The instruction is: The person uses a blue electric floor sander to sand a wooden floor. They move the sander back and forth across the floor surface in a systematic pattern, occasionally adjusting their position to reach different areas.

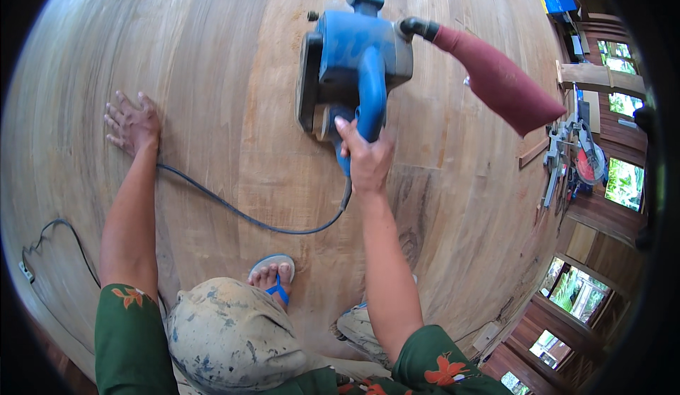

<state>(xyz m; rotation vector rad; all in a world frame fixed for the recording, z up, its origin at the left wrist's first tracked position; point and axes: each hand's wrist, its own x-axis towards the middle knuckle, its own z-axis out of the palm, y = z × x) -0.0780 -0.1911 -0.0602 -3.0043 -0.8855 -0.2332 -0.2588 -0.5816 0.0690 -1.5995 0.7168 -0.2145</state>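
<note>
A blue belt sander (347, 52) sits on the wooden plank floor (227, 62), ahead of me and a little right. My right hand (370, 156) is wrapped round its rear handle, thumb on the near side. From the sander's right side a dark elbow leads into a dusty red cloth dust bag (489, 76). My left hand (134, 124) lies flat on the boards at the left, fingers spread, holding nothing. A black power cord (273, 229) runs from the handle's end in a curve toward my left wrist, passing under or behind it.
Near my left elbow lies more cord with a socket end (27, 272). My foot in a blue-strapped flip-flop (275, 275) rests on the floor by my paint-spotted knee (227, 324). Along the right stand a miter saw (588, 158), a wood strip (533, 153) and a blue box (559, 1).
</note>
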